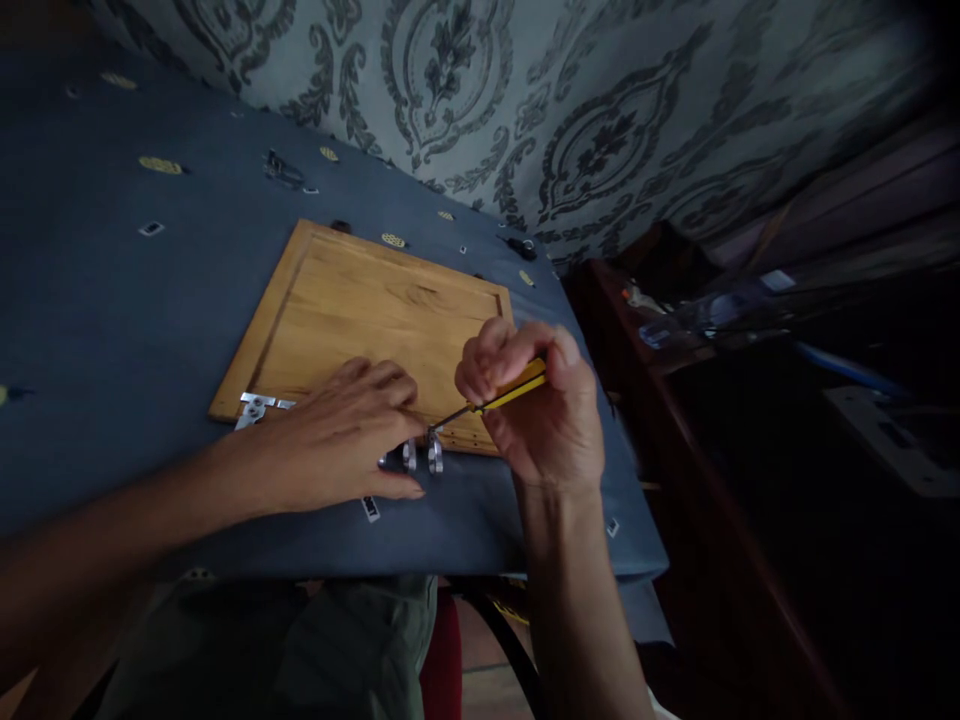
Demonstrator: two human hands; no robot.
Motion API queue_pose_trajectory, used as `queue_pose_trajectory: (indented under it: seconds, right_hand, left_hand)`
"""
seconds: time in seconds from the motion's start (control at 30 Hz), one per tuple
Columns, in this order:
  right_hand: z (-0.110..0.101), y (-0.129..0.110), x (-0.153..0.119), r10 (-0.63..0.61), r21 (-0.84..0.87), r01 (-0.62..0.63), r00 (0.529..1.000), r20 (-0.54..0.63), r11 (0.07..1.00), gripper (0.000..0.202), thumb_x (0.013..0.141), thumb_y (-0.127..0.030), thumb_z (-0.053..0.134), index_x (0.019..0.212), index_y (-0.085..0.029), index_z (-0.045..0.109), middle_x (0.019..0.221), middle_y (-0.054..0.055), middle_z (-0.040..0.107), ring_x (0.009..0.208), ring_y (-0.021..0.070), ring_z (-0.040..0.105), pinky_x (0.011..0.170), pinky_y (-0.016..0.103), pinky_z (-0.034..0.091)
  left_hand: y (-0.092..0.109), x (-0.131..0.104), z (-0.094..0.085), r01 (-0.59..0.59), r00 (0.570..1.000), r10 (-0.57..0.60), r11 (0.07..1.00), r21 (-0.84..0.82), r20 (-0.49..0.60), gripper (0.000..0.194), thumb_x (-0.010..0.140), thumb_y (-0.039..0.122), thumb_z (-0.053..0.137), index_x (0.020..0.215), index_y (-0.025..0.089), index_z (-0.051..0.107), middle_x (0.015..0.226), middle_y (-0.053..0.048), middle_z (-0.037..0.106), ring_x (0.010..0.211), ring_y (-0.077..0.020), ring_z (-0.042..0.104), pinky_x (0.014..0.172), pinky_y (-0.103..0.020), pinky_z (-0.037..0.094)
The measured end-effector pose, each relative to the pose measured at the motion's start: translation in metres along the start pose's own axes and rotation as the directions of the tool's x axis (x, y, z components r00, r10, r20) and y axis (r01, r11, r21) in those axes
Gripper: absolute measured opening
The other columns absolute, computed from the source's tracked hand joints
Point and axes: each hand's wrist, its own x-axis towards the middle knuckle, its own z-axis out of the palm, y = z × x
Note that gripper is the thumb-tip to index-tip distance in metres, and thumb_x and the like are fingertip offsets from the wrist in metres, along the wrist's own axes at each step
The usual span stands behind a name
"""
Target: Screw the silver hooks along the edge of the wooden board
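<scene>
The right hand (536,405) has its fingers (487,362) curled tight around the yellow handle of a screwdriver (504,393). The shaft slants down toward 8 o'clock, and its tip meets a metal hinge (424,452) at the near edge of a wooden board (375,310). The left hand (341,435) lies palm down at 9 o'clock from the tip. Its fingers are held close together and flat, pressing on the board and the hinge and gripping nothing. A second hinge (255,406) sits at the board's near left corner, beside the left wrist. The board lies flat on a table (112,320) covered with blue cloth. Small screws and metal parts are scattered over the cloth at 12 o'clock beyond the board. Patterned wallpaper (585,110) rises behind the table. At 3 o'clock stands a dark wooden shelf (675,350) with dim clutter on it.
</scene>
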Motion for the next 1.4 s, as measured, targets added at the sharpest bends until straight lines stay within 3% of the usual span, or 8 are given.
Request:
queue_pose_trajectory:
  seconds: [0.13, 0.27, 0.33, 0.43, 0.63, 0.87, 1.17, 1.4]
  right_hand:
    - [-0.003, 0.004, 0.008, -0.043, 0.008, 0.042, 0.995, 0.085, 0.999, 0.049, 0.095, -0.045, 0.085, 0.055, -0.021, 0.07, 0.082, 0.006, 0.071, 0.07, 0.0158, 0.067, 0.062, 0.029, 0.054]
    - [0.006, 0.002, 0.013, 0.03, 0.076, -0.042, 0.987, 0.155, 0.996, 0.061, 0.098, -0.048, 0.079, 0.051, -0.022, 0.05, 0.045, -0.007, 0.039, 0.036, 0.0072, 0.033, 0.039, 0.022, 0.031]
    - [0.01, 0.001, 0.014, 0.069, 0.08, -0.08, 0.989, 0.132, 0.994, 0.063, 0.096, -0.048, 0.08, 0.052, -0.023, 0.042, 0.042, -0.011, 0.026, 0.034, 0.0045, 0.019, 0.037, 0.019, 0.024]
    - [0.015, -0.001, 0.011, 0.059, 0.066, -0.061, 0.998, 0.027, 0.996, 0.064, 0.092, -0.045, 0.081, 0.053, -0.024, 0.036, 0.045, -0.012, 0.024, 0.037, 0.0037, 0.014, 0.037, 0.017, 0.023]
    - [0.028, 0.001, 0.002, -0.008, 0.019, 0.011, 0.987, -0.162, 1.0, 0.058, 0.088, -0.036, 0.078, 0.052, -0.023, 0.034, 0.046, -0.011, 0.024, 0.04, 0.0036, 0.014, 0.038, 0.016, 0.022]
    - [0.043, 0.005, -0.004, -0.143, -0.048, 0.135, 0.921, -0.361, 0.99, 0.052, 0.087, -0.032, 0.071, 0.053, -0.023, 0.032, 0.048, -0.012, 0.02, 0.042, 0.0037, 0.008, 0.039, 0.016, 0.022]
    - [0.038, 0.002, 0.001, -0.04, -0.044, 0.03, 0.969, -0.244, 0.999, 0.057, 0.085, -0.039, 0.079, 0.051, -0.023, 0.035, 0.045, -0.011, 0.025, 0.04, 0.0031, 0.015, 0.039, 0.017, 0.02]
    - [0.037, -0.021, -0.007, -0.216, -0.144, 0.181, 0.932, -0.291, 0.973, 0.051, 0.088, -0.028, 0.071, 0.051, -0.023, 0.037, 0.045, -0.009, 0.024, 0.039, 0.0047, 0.016, 0.039, 0.019, 0.025]
  left_hand:
    - [-0.004, -0.003, 0.003, -0.037, 0.999, 0.037, 0.999, -0.012, -0.034, 0.029, 0.098, 0.046, 0.088, 0.113, 0.023, 0.083, 0.122, -0.008, 0.07, 0.131, -0.0325, 0.059, 0.115, -0.05, 0.042]
    - [-0.006, -0.004, 0.004, -0.046, 0.998, 0.045, 0.999, -0.012, -0.048, 0.027, 0.097, 0.048, 0.088, 0.108, 0.024, 0.082, 0.12, -0.007, 0.069, 0.125, -0.0307, 0.059, 0.112, -0.047, 0.043]
    - [-0.004, -0.003, 0.002, -0.023, 0.999, 0.023, 1.0, -0.008, -0.027, 0.027, 0.097, 0.048, 0.089, 0.107, 0.023, 0.083, 0.117, -0.006, 0.067, 0.123, -0.0306, 0.06, 0.111, -0.047, 0.043]
    - [0.0, -0.002, -0.001, 0.001, 1.0, -0.001, 1.0, -0.01, 0.003, 0.03, 0.096, 0.047, 0.09, 0.112, 0.023, 0.084, 0.118, -0.007, 0.066, 0.124, -0.0314, 0.059, 0.111, -0.047, 0.042]
    - [0.0, -0.001, -0.001, 0.014, 1.0, -0.013, 1.0, -0.028, 0.002, 0.029, 0.096, 0.046, 0.09, 0.112, 0.023, 0.084, 0.117, -0.007, 0.067, 0.124, -0.0326, 0.059, 0.111, -0.048, 0.043]
    - [-0.002, -0.001, 0.001, 0.011, 1.0, -0.011, 1.0, -0.028, 0.001, 0.028, 0.095, 0.045, 0.09, 0.109, 0.023, 0.083, 0.116, -0.007, 0.068, 0.124, -0.0333, 0.06, 0.11, -0.048, 0.044]
    - [-0.007, -0.001, 0.009, -0.04, 0.997, 0.038, 0.999, -0.02, -0.064, 0.028, 0.094, 0.049, 0.09, 0.107, 0.025, 0.084, 0.114, -0.006, 0.07, 0.122, -0.0325, 0.061, 0.112, -0.049, 0.043]
    - [-0.004, -0.002, 0.004, -0.024, 0.998, 0.025, 1.0, 0.011, -0.055, 0.034, 0.095, 0.047, 0.091, 0.118, 0.023, 0.084, 0.124, -0.008, 0.072, 0.13, -0.0345, 0.06, 0.115, -0.051, 0.045]
